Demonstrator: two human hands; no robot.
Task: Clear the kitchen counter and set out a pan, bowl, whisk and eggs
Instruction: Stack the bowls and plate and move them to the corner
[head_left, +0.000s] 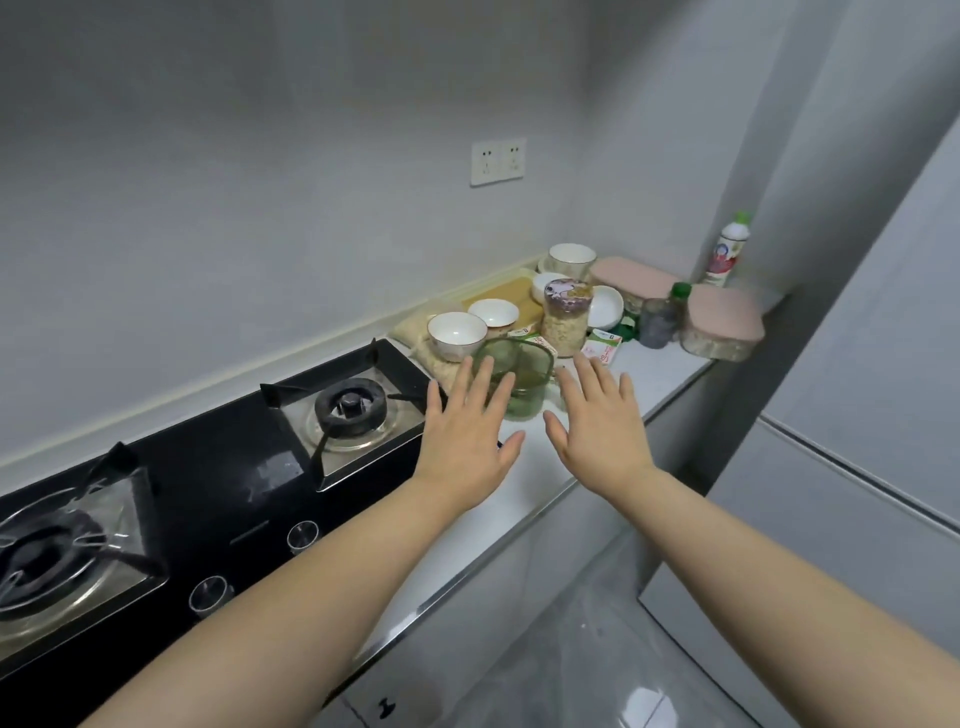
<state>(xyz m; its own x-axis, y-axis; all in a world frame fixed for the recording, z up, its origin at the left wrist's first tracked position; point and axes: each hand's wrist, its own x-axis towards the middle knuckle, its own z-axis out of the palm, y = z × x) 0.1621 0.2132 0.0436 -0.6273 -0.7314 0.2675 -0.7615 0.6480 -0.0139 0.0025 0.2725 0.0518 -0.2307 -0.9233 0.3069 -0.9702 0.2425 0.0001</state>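
Observation:
Both my hands are stretched flat over the white counter (530, 483), fingers spread, holding nothing. My left hand (467, 431) hovers by the stove's right edge. My right hand (597, 426) is just to its right. Between and behind their fingertips stands a green-rimmed glass container (522, 374). Behind it the counter is crowded: several white bowls (456, 335), a clear jar of oats (566, 317), and two pink-lidded containers (722, 322). No pan, whisk or eggs are visible.
A black two-burner gas stove (218, 467) fills the counter's left part. A white bottle with a green cap (727, 249) stands in the far corner, a dark bottle (660, 317) beside the pink lids. A wall socket (498, 161) sits above. The grey wall panel (857, 415) closes the right.

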